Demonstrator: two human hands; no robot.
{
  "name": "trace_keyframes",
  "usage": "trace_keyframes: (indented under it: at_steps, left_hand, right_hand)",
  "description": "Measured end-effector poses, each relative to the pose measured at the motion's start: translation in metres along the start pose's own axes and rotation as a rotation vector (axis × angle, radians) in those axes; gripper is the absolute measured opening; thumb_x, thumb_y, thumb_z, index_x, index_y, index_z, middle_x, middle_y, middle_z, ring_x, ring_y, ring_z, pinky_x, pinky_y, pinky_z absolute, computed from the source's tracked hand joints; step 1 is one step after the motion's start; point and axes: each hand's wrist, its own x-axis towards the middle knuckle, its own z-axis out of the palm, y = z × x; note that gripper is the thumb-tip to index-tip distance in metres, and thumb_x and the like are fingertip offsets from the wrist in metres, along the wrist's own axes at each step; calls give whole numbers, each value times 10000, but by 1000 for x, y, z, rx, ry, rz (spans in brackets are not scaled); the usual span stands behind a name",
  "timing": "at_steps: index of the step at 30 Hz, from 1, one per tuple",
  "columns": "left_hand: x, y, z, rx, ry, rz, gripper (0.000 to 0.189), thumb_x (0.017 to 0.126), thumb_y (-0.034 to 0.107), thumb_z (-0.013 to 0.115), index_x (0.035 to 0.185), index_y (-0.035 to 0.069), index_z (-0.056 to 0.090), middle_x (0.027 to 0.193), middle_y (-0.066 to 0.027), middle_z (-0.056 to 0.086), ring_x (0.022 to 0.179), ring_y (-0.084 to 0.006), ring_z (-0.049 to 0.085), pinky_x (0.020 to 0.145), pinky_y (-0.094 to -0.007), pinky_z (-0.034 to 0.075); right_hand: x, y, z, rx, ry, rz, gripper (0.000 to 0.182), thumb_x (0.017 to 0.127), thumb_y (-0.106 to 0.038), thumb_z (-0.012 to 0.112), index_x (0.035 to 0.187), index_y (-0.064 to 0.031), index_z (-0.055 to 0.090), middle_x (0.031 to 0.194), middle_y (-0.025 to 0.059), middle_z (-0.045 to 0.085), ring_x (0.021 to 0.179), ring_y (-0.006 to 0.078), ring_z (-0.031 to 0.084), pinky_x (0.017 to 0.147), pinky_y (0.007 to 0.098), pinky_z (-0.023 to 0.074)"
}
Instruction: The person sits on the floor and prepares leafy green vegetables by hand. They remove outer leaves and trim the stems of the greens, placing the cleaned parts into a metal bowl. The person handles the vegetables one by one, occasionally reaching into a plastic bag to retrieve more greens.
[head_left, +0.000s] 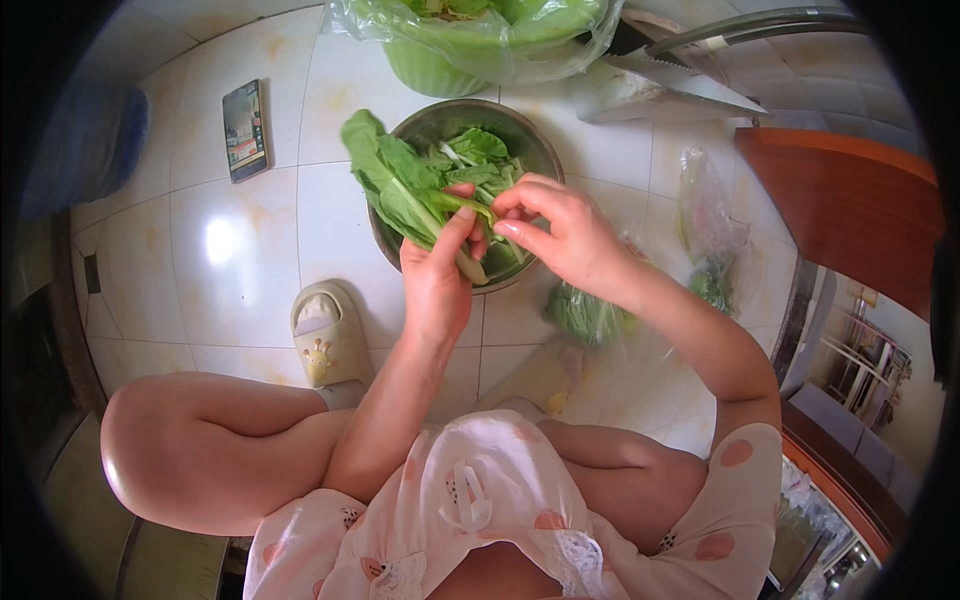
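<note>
My left hand (442, 277) is closed around the stalks of a bunch of leafy greens (390, 180), whose broad leaves fan out to the upper left. My right hand (559, 229) pinches the end of a yellowish-green leaf stem (469, 204) that extends from the left hand. Both hands are over a round metal basin (551, 150) on the tiled floor. Inside the basin lie loose green leaves (480, 146) and pale stalks. The hands hide part of the basin's contents.
A green plastic basket (435, 71) lined with a clear bag stands beyond the basin. Bagged greens (592, 311) lie at the right, with another plastic bag (709, 210) farther over. A smartphone (245, 131) lies at the left. Slippers (330, 330) are below, and a reddish-brown wooden panel (840, 195) is at the right.
</note>
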Motion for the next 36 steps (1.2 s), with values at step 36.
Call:
trace_keyframes:
  at_steps: [36]
  left_hand:
    - [-4,-8,-3,233,53,41,313,818,42,557,1123,-14,510,868,-1,561,674,-61,456,581,-206,356]
  right_hand:
    - [9,-11,4,72,89,-47,85,803,-32,606,811,12,534,811,57,515,693,135,544,600,267,450]
